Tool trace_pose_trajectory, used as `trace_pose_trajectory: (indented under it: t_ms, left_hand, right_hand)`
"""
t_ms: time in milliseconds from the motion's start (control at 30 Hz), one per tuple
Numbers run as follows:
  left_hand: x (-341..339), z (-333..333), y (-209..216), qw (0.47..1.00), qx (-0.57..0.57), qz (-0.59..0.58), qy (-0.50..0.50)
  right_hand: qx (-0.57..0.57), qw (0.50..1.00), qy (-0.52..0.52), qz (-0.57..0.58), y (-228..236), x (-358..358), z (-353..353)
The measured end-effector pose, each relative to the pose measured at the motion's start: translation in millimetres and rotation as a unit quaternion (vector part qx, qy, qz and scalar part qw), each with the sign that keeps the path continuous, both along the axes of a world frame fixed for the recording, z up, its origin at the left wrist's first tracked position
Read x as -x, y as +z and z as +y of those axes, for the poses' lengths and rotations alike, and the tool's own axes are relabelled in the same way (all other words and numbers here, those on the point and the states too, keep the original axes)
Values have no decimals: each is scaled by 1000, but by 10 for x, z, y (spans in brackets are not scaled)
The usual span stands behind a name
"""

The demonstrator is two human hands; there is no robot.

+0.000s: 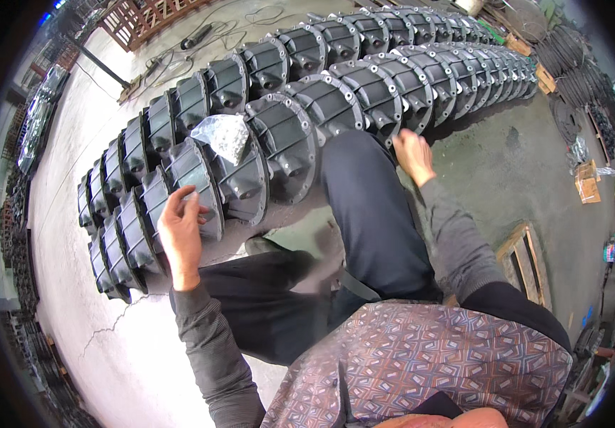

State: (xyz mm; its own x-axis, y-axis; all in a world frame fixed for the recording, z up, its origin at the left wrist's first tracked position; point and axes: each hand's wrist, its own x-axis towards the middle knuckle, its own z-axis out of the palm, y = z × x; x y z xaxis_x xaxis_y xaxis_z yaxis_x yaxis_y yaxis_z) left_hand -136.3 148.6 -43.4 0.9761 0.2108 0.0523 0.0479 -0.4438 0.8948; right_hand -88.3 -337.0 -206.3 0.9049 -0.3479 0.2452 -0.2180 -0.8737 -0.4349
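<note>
Two curved rows of black bell-shaped metal housings stand on the floor before me, with round bolt-holed flanges. A clear plastic bag of small white pieces lies on top of the near row. My left hand is above a housing left of the bag, fingers curled and thumb drawn in. Whatever it may pinch is too small to tell. Beyond my right knee, my right hand has its fingers closed at the flange edge of another housing. Its fingertips hide anything between them.
My bent legs are close to the near row. A wooden pallet lies at the right, and a cardboard box farther right. Cables and a power tool lie on the floor behind the rows, near a reddish slatted crate.
</note>
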Motion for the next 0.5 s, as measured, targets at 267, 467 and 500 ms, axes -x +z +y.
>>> trace_pose_trajectory:
  t_ms: [267, 467, 500]
  left_hand:
    - [76, -55, 953, 986, -109, -123, -26]
    - [-154, 62, 384, 951, -301, -44, -56]
    - [-166, 114, 298, 936, -340, -61, -74]
  right_hand:
    - [-383, 853, 326, -141, 1534, -1032, 1978]
    - [-350, 834, 423, -58, 1578, -885, 3143]
    - [-350, 842, 409, -23, 1552, -860, 3150]
